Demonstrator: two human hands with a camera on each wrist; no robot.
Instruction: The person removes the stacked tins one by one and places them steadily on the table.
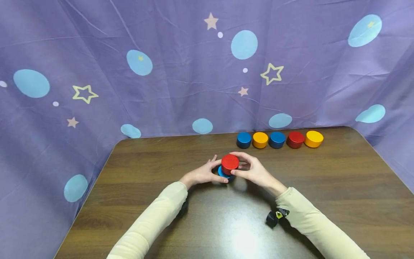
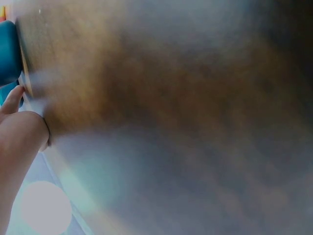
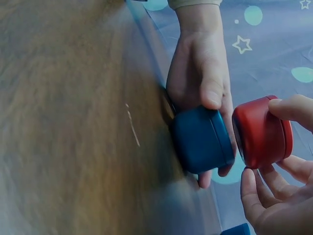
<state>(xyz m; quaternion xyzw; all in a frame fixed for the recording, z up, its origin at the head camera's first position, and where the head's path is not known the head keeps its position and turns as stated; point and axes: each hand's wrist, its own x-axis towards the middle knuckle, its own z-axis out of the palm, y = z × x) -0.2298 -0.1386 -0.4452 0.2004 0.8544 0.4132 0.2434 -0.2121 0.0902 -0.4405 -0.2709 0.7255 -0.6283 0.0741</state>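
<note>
A round red tin (image 1: 230, 164) is pinched between the thumb and fingers of my right hand (image 1: 253, 169). Under it, on the table, stands a blue tin (image 3: 203, 139). My left hand (image 1: 204, 173) holds this blue tin, thumb on the near side and fingers behind it. In the right wrist view a narrow gap separates the red tin (image 3: 261, 131) from the blue one, and the red tin tilts slightly. The left wrist view catches only part of the left hand (image 2: 22, 142) and a blue tin (image 2: 7, 54) at its edge.
Along the back edge of the wooden table (image 1: 155, 216) stands a row: a blue tin (image 1: 244, 140), a yellow tin (image 1: 260, 140), another blue tin (image 1: 277, 140), a red tin (image 1: 295, 139) and another yellow tin (image 1: 313, 139). A purple curtain (image 1: 181, 72) hangs behind the table.
</note>
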